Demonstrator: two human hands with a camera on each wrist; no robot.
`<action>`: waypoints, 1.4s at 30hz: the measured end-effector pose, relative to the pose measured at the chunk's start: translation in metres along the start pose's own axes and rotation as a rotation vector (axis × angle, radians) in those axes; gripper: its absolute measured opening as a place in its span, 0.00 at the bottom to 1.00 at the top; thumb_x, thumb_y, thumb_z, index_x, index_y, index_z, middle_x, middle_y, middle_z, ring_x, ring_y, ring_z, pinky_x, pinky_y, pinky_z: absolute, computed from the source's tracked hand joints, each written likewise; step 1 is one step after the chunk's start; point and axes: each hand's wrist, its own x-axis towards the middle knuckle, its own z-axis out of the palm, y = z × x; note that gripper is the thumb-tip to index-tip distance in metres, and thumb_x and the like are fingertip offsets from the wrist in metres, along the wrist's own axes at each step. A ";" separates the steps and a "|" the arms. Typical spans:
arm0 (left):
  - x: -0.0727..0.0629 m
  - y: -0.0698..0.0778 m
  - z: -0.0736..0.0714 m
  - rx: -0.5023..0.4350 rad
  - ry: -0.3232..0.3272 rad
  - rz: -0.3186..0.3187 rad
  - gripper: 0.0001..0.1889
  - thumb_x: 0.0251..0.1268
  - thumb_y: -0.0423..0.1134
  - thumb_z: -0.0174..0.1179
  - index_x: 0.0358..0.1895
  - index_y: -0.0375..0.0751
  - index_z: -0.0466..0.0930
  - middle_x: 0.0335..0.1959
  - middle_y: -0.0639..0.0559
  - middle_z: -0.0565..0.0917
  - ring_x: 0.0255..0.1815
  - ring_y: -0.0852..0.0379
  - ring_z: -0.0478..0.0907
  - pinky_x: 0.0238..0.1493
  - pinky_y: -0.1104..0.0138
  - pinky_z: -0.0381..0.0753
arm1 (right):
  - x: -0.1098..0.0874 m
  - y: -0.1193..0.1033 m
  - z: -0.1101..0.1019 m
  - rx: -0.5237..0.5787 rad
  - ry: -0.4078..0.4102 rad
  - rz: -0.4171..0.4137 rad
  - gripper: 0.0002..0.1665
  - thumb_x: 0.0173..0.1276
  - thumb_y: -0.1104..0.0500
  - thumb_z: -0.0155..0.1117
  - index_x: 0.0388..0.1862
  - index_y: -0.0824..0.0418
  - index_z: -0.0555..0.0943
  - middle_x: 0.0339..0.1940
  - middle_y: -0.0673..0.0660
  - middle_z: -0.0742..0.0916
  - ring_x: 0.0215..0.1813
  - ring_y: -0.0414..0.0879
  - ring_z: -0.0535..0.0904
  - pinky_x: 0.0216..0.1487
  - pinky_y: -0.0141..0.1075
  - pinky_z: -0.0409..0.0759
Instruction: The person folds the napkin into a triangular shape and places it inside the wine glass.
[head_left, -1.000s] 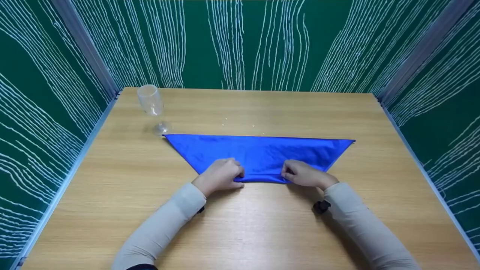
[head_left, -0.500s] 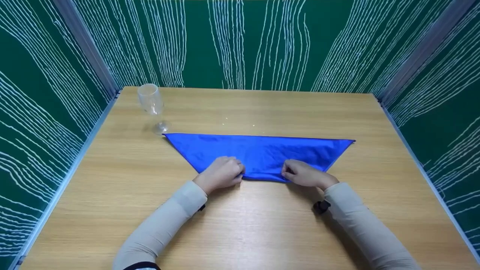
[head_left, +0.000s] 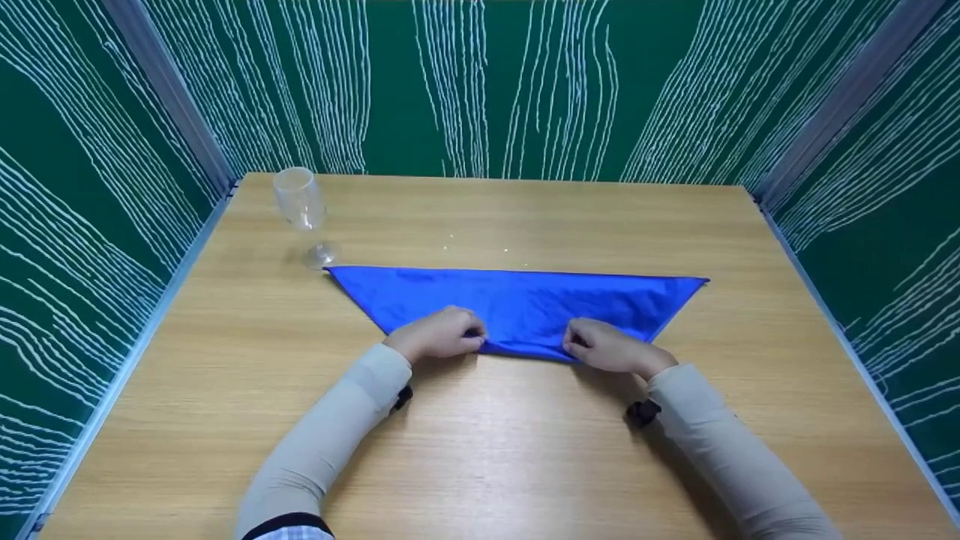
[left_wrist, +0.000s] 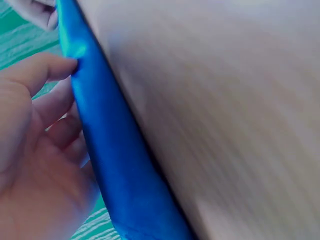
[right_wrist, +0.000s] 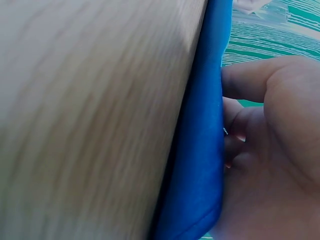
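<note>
A shiny blue cloth napkin point(head_left: 517, 304) lies on the table as a wide trapezoid, its long edge at the back and a narrow fold along its near edge. My left hand point(head_left: 441, 332) pinches that fold left of centre, fingers curled. Farther right, my right hand point(head_left: 609, 346) grips the same edge, its fingers bent over. In the left wrist view, the thumb point(left_wrist: 57, 67) presses against the rolled fold, with the fingers curled behind it. The right wrist view shows the other thumb point(right_wrist: 250, 77) against the fold too; the fingertips are partly hidden by the cloth.
A clear stemmed glass point(head_left: 301, 206) stands upright at the back left, its foot close to the napkin's left corner. Tiny pale specks point(head_left: 505, 250) dot the wooden table point(head_left: 495, 457) behind the cloth. Green walls with white wavy lines point(head_left: 405, 90) enclose the table's back and sides.
My left hand has moved slightly away from me along with the napkin's near edge, which has shifted a little farther back. My right hand has stayed almost in place.
</note>
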 end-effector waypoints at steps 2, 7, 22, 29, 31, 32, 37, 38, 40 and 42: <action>0.002 -0.002 -0.002 -0.043 -0.015 -0.009 0.10 0.74 0.35 0.53 0.32 0.41 0.79 0.28 0.55 0.75 0.32 0.58 0.69 0.42 0.64 0.72 | 0.000 0.001 0.000 0.001 -0.001 0.000 0.05 0.76 0.63 0.56 0.37 0.60 0.76 0.36 0.50 0.78 0.41 0.46 0.73 0.47 0.43 0.72; 0.004 -0.001 -0.003 -0.074 -0.032 -0.051 0.13 0.75 0.36 0.54 0.27 0.44 0.76 0.22 0.58 0.70 0.26 0.61 0.66 0.37 0.66 0.70 | -0.002 0.000 0.000 0.019 -0.001 0.036 0.05 0.78 0.60 0.55 0.40 0.59 0.75 0.37 0.51 0.78 0.43 0.46 0.73 0.48 0.44 0.71; 0.001 0.003 -0.004 -0.095 -0.012 -0.068 0.14 0.75 0.36 0.53 0.26 0.42 0.76 0.22 0.57 0.71 0.26 0.60 0.66 0.35 0.66 0.69 | -0.010 -0.003 0.000 -0.073 0.022 -0.043 0.12 0.70 0.57 0.68 0.44 0.60 0.75 0.38 0.51 0.77 0.43 0.48 0.70 0.46 0.44 0.70; -0.003 0.002 -0.002 -0.087 0.020 -0.073 0.10 0.76 0.36 0.54 0.46 0.35 0.84 0.41 0.47 0.84 0.44 0.53 0.77 0.53 0.58 0.76 | -0.009 -0.002 -0.001 -0.117 0.057 -0.084 0.06 0.75 0.60 0.60 0.43 0.62 0.76 0.39 0.52 0.79 0.46 0.52 0.75 0.50 0.50 0.73; -0.004 0.000 0.000 -0.082 0.030 -0.085 0.10 0.76 0.37 0.55 0.47 0.35 0.84 0.43 0.46 0.83 0.46 0.51 0.77 0.54 0.57 0.76 | -0.008 -0.002 -0.001 -0.143 0.073 -0.101 0.05 0.75 0.61 0.59 0.42 0.63 0.77 0.39 0.53 0.79 0.47 0.53 0.75 0.52 0.50 0.73; -0.004 0.000 0.000 -0.081 0.036 -0.091 0.10 0.76 0.37 0.55 0.47 0.35 0.84 0.43 0.46 0.82 0.46 0.51 0.77 0.54 0.57 0.76 | -0.007 -0.002 -0.001 -0.159 0.081 -0.110 0.05 0.76 0.61 0.59 0.42 0.63 0.78 0.39 0.53 0.80 0.47 0.54 0.76 0.52 0.51 0.73; -0.004 -0.002 0.002 -0.085 0.066 -0.105 0.09 0.76 0.37 0.56 0.45 0.35 0.82 0.42 0.46 0.82 0.46 0.50 0.77 0.53 0.56 0.75 | -0.003 0.001 -0.002 -0.180 0.088 -0.093 0.07 0.77 0.61 0.56 0.42 0.64 0.79 0.39 0.54 0.80 0.47 0.54 0.76 0.53 0.51 0.73; -0.004 -0.002 0.002 -0.085 0.070 -0.108 0.09 0.76 0.37 0.55 0.45 0.35 0.82 0.42 0.46 0.82 0.46 0.49 0.77 0.53 0.56 0.75 | -0.002 0.002 -0.002 -0.179 0.085 -0.083 0.07 0.78 0.61 0.55 0.43 0.64 0.79 0.39 0.53 0.80 0.47 0.54 0.76 0.53 0.51 0.73; -0.004 -0.002 0.002 -0.084 0.072 -0.117 0.09 0.76 0.37 0.55 0.45 0.35 0.82 0.42 0.45 0.82 0.46 0.49 0.77 0.53 0.56 0.75 | 0.000 0.002 -0.004 -0.165 0.078 -0.060 0.08 0.78 0.61 0.54 0.43 0.64 0.79 0.38 0.53 0.80 0.46 0.52 0.76 0.52 0.51 0.74; -0.003 -0.002 0.003 -0.080 0.076 -0.125 0.09 0.76 0.37 0.56 0.45 0.34 0.82 0.42 0.45 0.82 0.46 0.48 0.77 0.53 0.56 0.75 | 0.002 0.002 -0.005 -0.149 0.076 -0.042 0.08 0.78 0.61 0.54 0.43 0.63 0.80 0.38 0.52 0.81 0.45 0.51 0.77 0.51 0.50 0.74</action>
